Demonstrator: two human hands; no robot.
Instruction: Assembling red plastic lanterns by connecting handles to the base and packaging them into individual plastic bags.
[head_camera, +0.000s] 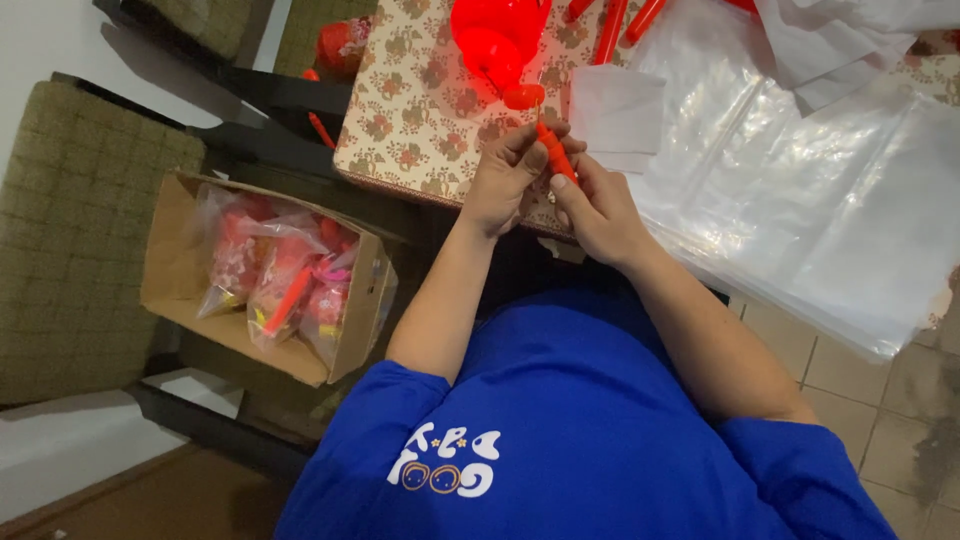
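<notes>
— Red plastic, that thin stick (556, 155); who grips it?
— Both; the left hand (505, 178) pinches its upper end, fingers curled tight; the right hand (598, 212) clasps its lower end; all at the near edge of the floral-patterned table (400, 120).
— Beside that table?
— An open cardboard box (180, 270) of bagged red toys sits left; clear plastic bags (800, 190) lie on the table's right.

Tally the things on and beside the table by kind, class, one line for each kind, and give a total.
Red stick held in both hands: 1
Large red plastic piece on the table: 1
Loose red sticks at the table's far edge: 3
Stack of clear plastic bags: 1
Cardboard box of filled bags: 1
Total: 7
</notes>
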